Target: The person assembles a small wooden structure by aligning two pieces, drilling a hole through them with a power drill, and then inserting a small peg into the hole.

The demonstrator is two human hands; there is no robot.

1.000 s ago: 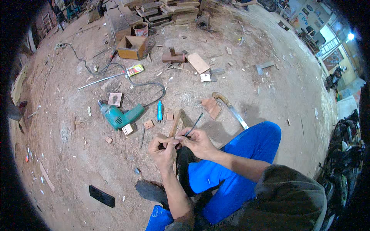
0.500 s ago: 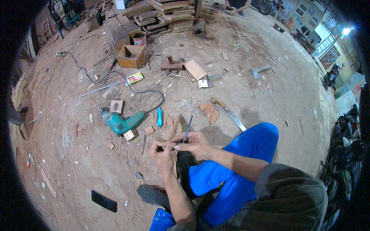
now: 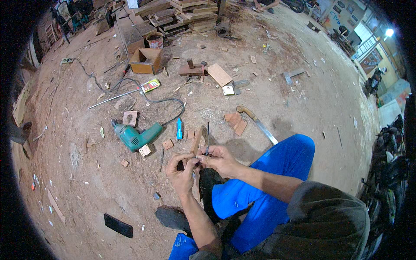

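My right hand [image 3: 220, 161] is closed round a thin dark rod [image 3: 208, 133], a slim file by its look, that points up and away from me. Its fingertips meet those of my left hand [image 3: 182, 171], which pinches something too small and covered to make out. A narrow wooden strip [image 3: 197, 141] stands out just beyond the fingers, between my feet. Ahead of the hands lie a blue-handled tool [image 3: 179, 129] and small wood blocks [image 3: 167, 144]. To the left a green electric drill [image 3: 136, 136] rests on the ground.
A saw [image 3: 258, 123] with a wooden handle lies near my right knee. Farther off are a wooden box [image 3: 146, 61], a wooden hand plane [image 3: 192, 70], a hammer-like tool [image 3: 294, 76] and stacked planks [image 3: 186, 17]. A black phone [image 3: 118, 225] lies at lower left. The drill's cord [image 3: 151, 102] curls across the dirt.
The rod has swung from leaning right to nearly upright and slightly left. My hands stay together in almost the same place, their fingers shifting a little.
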